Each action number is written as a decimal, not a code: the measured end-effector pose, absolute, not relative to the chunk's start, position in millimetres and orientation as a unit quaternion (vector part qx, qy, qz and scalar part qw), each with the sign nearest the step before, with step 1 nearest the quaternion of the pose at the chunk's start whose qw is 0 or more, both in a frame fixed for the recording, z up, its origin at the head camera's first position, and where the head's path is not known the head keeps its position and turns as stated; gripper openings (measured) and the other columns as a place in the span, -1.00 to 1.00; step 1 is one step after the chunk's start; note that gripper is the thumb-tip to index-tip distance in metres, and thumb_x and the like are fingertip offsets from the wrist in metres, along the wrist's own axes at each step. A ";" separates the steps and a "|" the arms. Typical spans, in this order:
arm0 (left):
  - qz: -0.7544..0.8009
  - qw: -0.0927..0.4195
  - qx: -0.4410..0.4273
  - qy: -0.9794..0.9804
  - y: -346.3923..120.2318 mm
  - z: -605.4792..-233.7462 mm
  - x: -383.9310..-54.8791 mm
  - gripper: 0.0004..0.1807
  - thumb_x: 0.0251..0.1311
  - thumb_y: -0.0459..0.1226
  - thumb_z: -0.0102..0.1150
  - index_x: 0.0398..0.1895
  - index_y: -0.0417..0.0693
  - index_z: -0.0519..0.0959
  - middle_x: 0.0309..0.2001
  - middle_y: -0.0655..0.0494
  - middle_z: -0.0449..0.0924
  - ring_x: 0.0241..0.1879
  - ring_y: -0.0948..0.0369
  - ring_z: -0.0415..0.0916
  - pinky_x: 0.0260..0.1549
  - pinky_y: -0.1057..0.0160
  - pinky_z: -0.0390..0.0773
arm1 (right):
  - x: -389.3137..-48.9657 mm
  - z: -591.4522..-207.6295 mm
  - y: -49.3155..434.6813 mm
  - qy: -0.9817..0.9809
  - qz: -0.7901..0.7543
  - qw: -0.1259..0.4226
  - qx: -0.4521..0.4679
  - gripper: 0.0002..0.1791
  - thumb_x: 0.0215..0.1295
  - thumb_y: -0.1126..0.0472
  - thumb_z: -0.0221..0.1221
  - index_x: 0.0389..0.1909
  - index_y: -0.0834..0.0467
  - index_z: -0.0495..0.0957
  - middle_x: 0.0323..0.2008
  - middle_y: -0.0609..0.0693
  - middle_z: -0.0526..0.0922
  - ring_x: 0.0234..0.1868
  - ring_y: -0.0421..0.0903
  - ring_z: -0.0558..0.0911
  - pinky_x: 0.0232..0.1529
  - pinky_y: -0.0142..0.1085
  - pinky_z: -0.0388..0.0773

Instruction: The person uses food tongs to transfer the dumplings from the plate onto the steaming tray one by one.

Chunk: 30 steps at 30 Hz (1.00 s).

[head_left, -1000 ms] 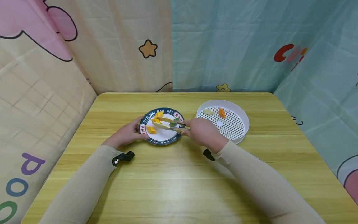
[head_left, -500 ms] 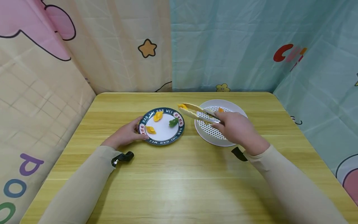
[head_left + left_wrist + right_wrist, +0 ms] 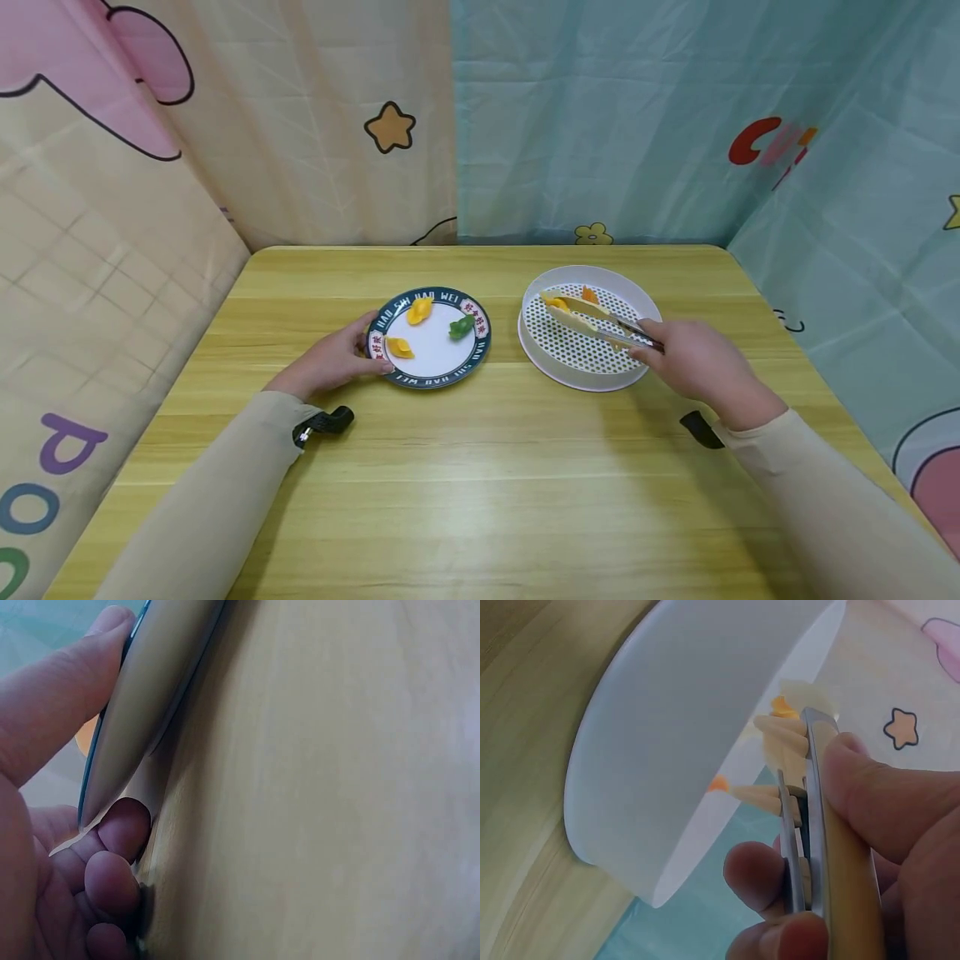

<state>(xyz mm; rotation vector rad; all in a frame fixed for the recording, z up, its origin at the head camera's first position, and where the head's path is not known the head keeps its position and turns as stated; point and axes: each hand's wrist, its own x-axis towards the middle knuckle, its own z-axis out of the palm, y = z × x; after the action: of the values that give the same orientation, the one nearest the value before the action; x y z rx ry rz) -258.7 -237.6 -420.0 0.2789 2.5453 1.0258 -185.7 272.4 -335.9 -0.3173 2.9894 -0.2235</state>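
Observation:
My left hand (image 3: 333, 364) grips the left edge of a blue-rimmed plate (image 3: 435, 358), thumb on the rim and fingers under it in the left wrist view. On the plate lie two yellow dumplings (image 3: 420, 311) and a green dumpling (image 3: 461, 327). My right hand (image 3: 701, 367) holds tongs (image 3: 573, 320) with pale tips and metal arms. A yellow dumpling (image 3: 557, 302) sits between the tips, over the left part of a white perforated steamer tray (image 3: 592, 381). Behind the tongs, an orange dumpling (image 3: 589, 295) rests in the tray; the pale dumpling there is hidden in the head view.
The wooden table (image 3: 465, 483) carries the plate at left and the tray at right, with a strip of wood between them. The tray has a raised wall (image 3: 667, 735). Printed curtains (image 3: 600, 125) stand behind and at both sides.
My right hand has moved right from the plate to the tray, carrying a yellow dumpling in the tongs. The left hand still holds the plate's edge.

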 end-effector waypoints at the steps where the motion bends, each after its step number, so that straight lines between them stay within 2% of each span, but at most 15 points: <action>1: 0.366 0.190 0.099 0.906 -237.7 -420.0 -258.8 0.28 0.15 0.22 0.48 0.76 0.15 -0.14 0.31 -0.11 0.53 0.20 -0.02 0.42 0.34 -0.09 0.35 | -186.5 -337.4 273.5 0.989 -0.074 0.068 -0.105 -0.34 0.51 -0.05 0.24 0.45 0.28 0.46 -0.25 0.13 0.71 -0.37 0.00 0.50 -0.39 -0.21 0.41; 4: 0.368 0.191 0.099 0.905 -237.7 -420.4 -259.2 0.28 0.16 0.22 0.48 0.76 0.15 -0.14 0.28 -0.10 0.54 0.17 -0.02 0.42 0.28 -0.04 0.36 | -189.8 -341.5 274.8 0.989 -0.072 0.078 -0.103 -0.33 0.52 -0.06 0.24 0.46 0.26 0.45 -0.17 0.17 0.71 -0.33 0.03 0.51 -0.36 -0.19 0.43; 11: 0.370 0.191 0.098 0.904 -237.1 -421.2 -259.6 0.29 0.14 0.22 0.49 0.75 0.16 -0.13 0.29 -0.09 0.54 0.17 -0.01 0.44 0.31 -0.05 0.37 | -195.9 -345.7 273.4 0.988 -0.062 0.085 -0.111 -0.45 0.50 -0.07 0.25 0.32 0.20 0.59 -0.25 0.12 0.70 -0.31 0.05 0.53 -0.32 -0.14 0.48; 18: 0.374 0.192 0.098 0.902 -236.7 -420.5 -259.1 0.29 0.14 0.21 0.50 0.76 0.16 -0.14 0.29 -0.10 0.56 0.16 0.01 0.47 0.31 -0.02 0.38 | -198.0 -346.7 272.2 0.987 -0.052 0.102 -0.110 -0.33 0.51 -0.08 0.24 0.47 0.23 0.47 0.06 0.34 0.71 -0.20 0.11 0.57 -0.22 -0.09 0.54; 22: 0.373 0.193 0.096 0.903 -236.9 -420.8 -259.1 0.29 0.14 0.21 0.50 0.76 0.17 -0.15 0.30 -0.10 0.56 0.15 0.01 0.46 0.27 0.01 0.39 | -198.4 -345.9 272.2 0.987 -0.053 0.104 -0.113 -0.33 0.50 -0.08 0.25 0.45 0.25 0.48 0.00 0.31 0.71 -0.23 0.10 0.56 -0.24 -0.10 0.53; 30: 0.372 0.191 0.097 0.903 -236.8 -420.8 -259.1 0.28 0.17 0.20 0.48 0.76 0.15 -0.16 0.35 -0.12 0.50 0.19 -0.01 0.42 0.35 -0.06 0.35 | -199.1 -345.9 271.7 0.986 -0.056 0.108 -0.115 -0.33 0.50 -0.07 0.25 0.45 0.26 0.47 -0.08 0.26 0.72 -0.25 0.08 0.55 -0.28 -0.13 0.52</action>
<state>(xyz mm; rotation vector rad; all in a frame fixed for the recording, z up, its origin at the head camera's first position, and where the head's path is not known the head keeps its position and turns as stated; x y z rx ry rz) -259.1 -236.8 -420.8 0.2737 2.5376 1.0444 -199.1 271.7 -345.9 -0.3377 2.9015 -0.1660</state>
